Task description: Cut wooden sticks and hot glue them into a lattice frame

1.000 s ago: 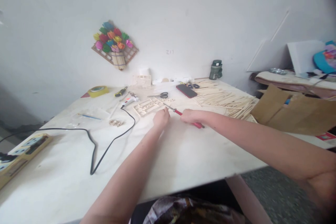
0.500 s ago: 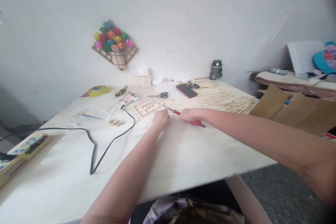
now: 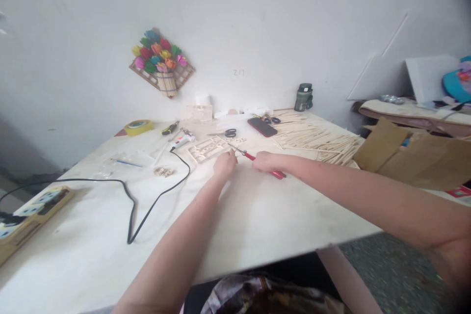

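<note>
My right hand (image 3: 263, 161) is wrapped round a red-handled cutting tool (image 3: 278, 174), whose metal jaws point left toward my other hand. Close to the jaws, my left hand (image 3: 225, 163) has its fingers pinched together; whatever lies between them is too small to make out. Just beyond my left hand, a pale wooden frame (image 3: 206, 149) with small pieces inside it lies flat. Black scissors (image 3: 230, 133) rest behind the frame.
Many thin sticks (image 3: 320, 140) spread at the right, beside a phone (image 3: 262, 127). A glue gun (image 3: 183, 139) trails its black cable leftward. Yellow tape (image 3: 138, 127), a bottle (image 3: 303, 97), a power strip (image 3: 35, 221) and a cardboard box (image 3: 423, 157) stand around.
The red handles have tilted slightly in my right hand and look closer together. My left hand has barely shifted. The view has moved a little.
</note>
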`<act>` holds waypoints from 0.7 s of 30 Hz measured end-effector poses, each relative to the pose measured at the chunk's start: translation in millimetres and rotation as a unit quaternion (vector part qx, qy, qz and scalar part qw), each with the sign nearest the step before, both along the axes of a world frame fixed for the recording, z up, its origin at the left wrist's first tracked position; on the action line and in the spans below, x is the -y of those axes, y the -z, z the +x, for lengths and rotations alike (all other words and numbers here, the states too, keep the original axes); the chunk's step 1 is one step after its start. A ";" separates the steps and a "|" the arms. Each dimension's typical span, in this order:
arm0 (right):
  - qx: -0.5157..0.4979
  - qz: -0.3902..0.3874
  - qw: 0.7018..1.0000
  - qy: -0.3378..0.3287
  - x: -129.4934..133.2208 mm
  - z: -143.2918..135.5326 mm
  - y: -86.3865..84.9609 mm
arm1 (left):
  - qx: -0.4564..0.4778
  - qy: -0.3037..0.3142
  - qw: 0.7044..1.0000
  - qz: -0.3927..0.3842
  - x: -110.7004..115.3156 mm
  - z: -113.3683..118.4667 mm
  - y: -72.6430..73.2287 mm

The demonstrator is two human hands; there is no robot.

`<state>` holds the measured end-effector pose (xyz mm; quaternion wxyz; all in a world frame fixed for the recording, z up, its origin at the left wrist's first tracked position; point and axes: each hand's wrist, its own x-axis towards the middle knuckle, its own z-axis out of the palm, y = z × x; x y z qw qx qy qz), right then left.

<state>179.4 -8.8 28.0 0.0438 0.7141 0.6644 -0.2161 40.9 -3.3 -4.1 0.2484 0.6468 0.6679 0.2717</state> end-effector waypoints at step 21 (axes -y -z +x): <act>-0.059 -0.041 0.997 -0.002 -9.0 9.4 4.3 | -0.067 0.036 0.997 -0.027 3.3 -7.5 -0.2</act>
